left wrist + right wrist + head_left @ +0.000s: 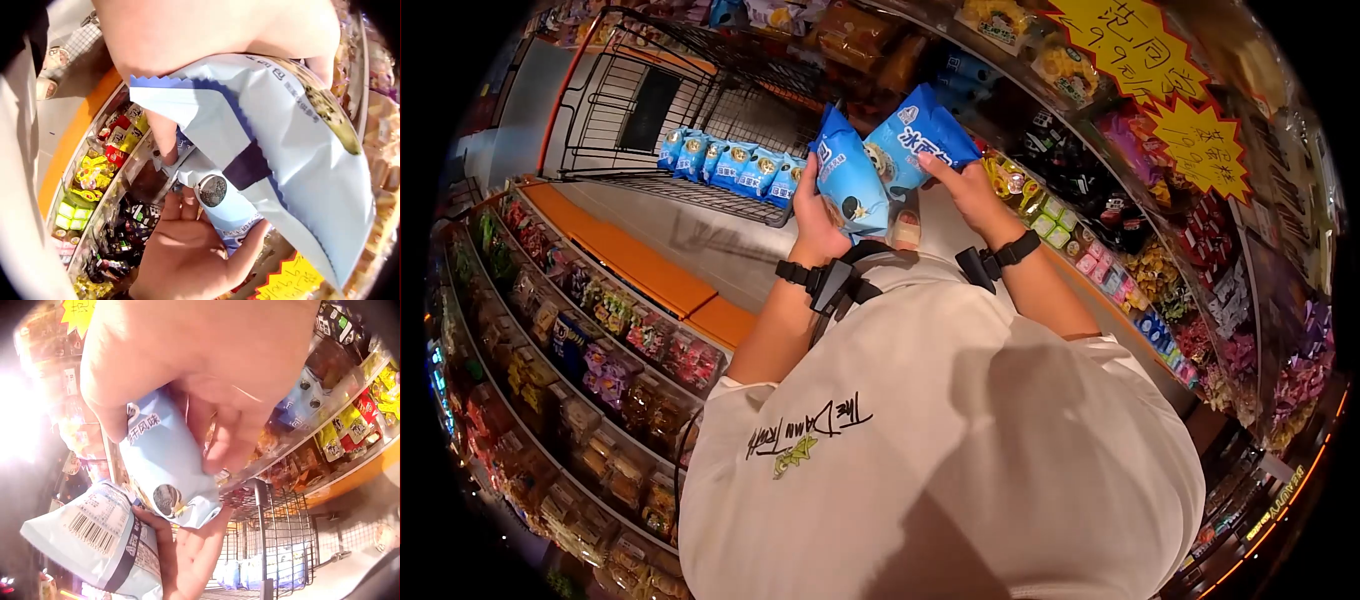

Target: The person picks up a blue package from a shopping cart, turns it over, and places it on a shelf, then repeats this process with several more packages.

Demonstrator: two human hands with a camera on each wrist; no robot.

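Observation:
In the head view, my left hand [812,215] grips a light-blue snack bag [852,185] with dark-blue ends. My right hand [975,195] pinches a second blue bag [910,140], its thumb across the printed front. The two bags overlap side by side in front of my body. The left wrist view shows the back seam of the left bag [300,181], which partly covers the other one. Seen from the right wrist, the right bag [165,456] hangs below my fingers, and a barcode shows on the left bag [94,534].
A black wire shopping cart [615,110] stands ahead on the left, with a row of similar blue bags [745,170] inside. Packed snack shelves line the left [590,350] and right [1100,200]. Yellow price signs [1125,45] hang at the upper right.

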